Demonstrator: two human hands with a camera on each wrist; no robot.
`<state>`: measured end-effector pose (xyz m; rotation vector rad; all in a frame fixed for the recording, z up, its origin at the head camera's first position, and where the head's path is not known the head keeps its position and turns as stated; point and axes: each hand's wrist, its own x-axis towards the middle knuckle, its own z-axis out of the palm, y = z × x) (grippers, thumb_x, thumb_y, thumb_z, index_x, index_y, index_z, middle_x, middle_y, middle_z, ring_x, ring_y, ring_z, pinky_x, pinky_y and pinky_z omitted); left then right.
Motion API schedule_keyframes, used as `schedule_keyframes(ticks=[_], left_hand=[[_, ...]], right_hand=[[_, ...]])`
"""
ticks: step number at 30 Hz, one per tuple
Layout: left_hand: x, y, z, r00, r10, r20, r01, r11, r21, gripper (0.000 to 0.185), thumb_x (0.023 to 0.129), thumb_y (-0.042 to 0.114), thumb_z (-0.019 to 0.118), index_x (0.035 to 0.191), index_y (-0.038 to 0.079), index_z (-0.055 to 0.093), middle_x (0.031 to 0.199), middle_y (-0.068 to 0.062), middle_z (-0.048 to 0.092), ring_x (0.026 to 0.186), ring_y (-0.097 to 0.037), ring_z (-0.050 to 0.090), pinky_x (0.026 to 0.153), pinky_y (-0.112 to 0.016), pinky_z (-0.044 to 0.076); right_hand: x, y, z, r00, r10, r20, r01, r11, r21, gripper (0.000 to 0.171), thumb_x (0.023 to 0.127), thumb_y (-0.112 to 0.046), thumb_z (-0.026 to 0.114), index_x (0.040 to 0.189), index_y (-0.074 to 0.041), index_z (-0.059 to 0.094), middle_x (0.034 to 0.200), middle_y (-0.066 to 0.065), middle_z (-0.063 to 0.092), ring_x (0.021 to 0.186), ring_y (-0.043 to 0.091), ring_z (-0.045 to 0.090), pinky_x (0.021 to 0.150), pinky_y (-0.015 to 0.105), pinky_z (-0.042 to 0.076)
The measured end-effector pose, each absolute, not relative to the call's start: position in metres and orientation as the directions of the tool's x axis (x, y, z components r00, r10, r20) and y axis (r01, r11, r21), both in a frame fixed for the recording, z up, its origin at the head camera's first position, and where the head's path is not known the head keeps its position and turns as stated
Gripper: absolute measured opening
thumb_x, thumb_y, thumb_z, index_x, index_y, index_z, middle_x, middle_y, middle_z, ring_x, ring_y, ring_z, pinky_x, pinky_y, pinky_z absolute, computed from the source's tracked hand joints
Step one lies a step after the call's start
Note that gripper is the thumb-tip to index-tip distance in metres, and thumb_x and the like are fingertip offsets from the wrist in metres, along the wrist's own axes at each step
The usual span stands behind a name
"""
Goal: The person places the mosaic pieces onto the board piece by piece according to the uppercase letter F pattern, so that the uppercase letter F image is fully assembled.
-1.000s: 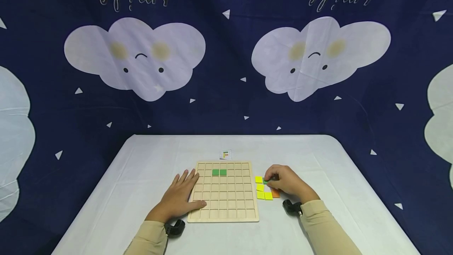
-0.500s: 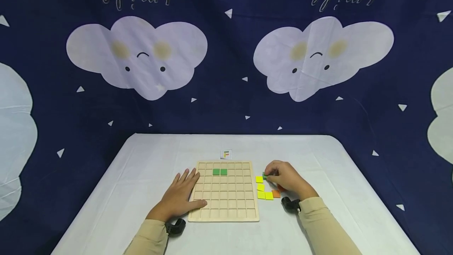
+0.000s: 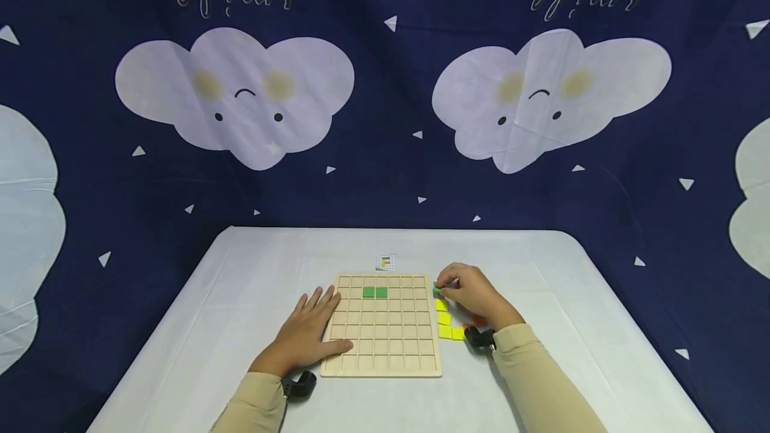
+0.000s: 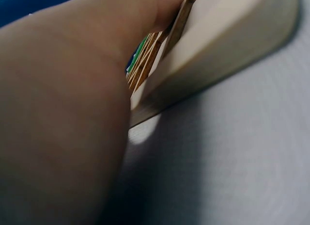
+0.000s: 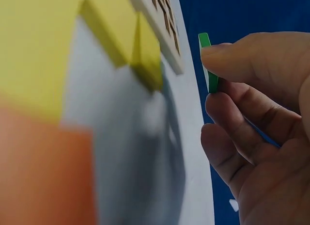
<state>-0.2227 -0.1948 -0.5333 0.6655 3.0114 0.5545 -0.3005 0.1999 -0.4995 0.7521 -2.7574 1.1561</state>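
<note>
A wooden grid board (image 3: 381, 353) lies on the white table, with two green tiles (image 3: 375, 292) set side by side in its second row. My left hand (image 3: 309, 333) rests flat on the board's left edge (image 4: 160, 96), fingers spread. My right hand (image 3: 466, 294) hovers by the board's upper right corner and pinches a green tile (image 5: 208, 65) between thumb and fingers; its edge shows there (image 3: 437, 290). Below that hand lie several yellow tiles (image 3: 445, 319) and an orange tile (image 3: 479, 319), seen close up as yellow tiles (image 5: 121, 26) and an orange tile (image 5: 43, 171).
A small pattern card (image 3: 386, 262) lies just beyond the board. The white table (image 3: 240, 272) ends in rounded far corners against a dark blue cloud-print backdrop (image 3: 385, 119). Black wrist straps (image 3: 299, 384) sit on both sleeves.
My right hand has lifted the green tile from the loose pile and moved it up and left toward the board's upper right corner. The left hand has stayed put.
</note>
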Motion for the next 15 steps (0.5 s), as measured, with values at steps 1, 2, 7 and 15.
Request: schedule_keyframes(ticks=[1,2,7,15], left_hand=[[-0.223,-0.195,-0.533,-0.909,0.411,0.068,0.408,0.847,0.34,0.112,0.088,0.078,0.061,0.165,0.003,0.032,0.172,-0.014,0.022,0.158,-0.036,0.012,0.127,-0.053,0.004],[-0.223,-0.196,-0.533,-0.909,0.412,0.069,0.41,0.847,0.338,0.112,0.088,0.078,0.061,0.165,0.003,0.032,0.172,-0.014,0.022,0.158,-0.036,0.012,0.127,-0.054,0.004],[-0.223,-0.196,-0.533,-0.908,0.413,0.074,0.413,0.849,0.331,0.112,0.088,0.079,0.061,0.165,0.003,0.033,0.172,-0.014,0.023,0.158,-0.036,0.013,0.127,-0.054,0.004],[-0.224,-0.193,-0.534,-0.914,0.401,0.066,0.399,0.854,0.333,0.112,0.087,0.079,0.06,0.165,0.003,0.032,0.171,-0.014,0.023,0.158,-0.035,0.013,0.127,-0.053,0.004]], right_hand=[[-0.302,0.197,-0.499,-0.874,-0.422,0.241,-0.467,0.595,-0.654,0.015,0.09,0.002,0.081,0.094,-0.012,0.08,0.104,-0.005,0.07,0.095,0.017,0.065,0.083,0.038,0.057],[-0.303,0.194,-0.497,-0.869,-0.43,0.245,-0.476,0.59,-0.652,0.014,0.09,0.001,0.081,0.094,-0.012,0.08,0.105,-0.005,0.07,0.096,0.017,0.065,0.082,0.038,0.058],[-0.308,0.176,-0.491,-0.858,-0.453,0.241,-0.488,0.573,-0.658,0.012,0.092,0.0,0.081,0.094,-0.011,0.08,0.105,-0.005,0.07,0.095,0.015,0.066,0.082,0.036,0.058],[-0.313,0.15,-0.489,-0.851,-0.479,0.216,-0.484,0.553,-0.679,0.011,0.092,0.0,0.08,0.094,-0.01,0.079,0.104,-0.006,0.07,0.095,0.014,0.066,0.085,0.035,0.059]])
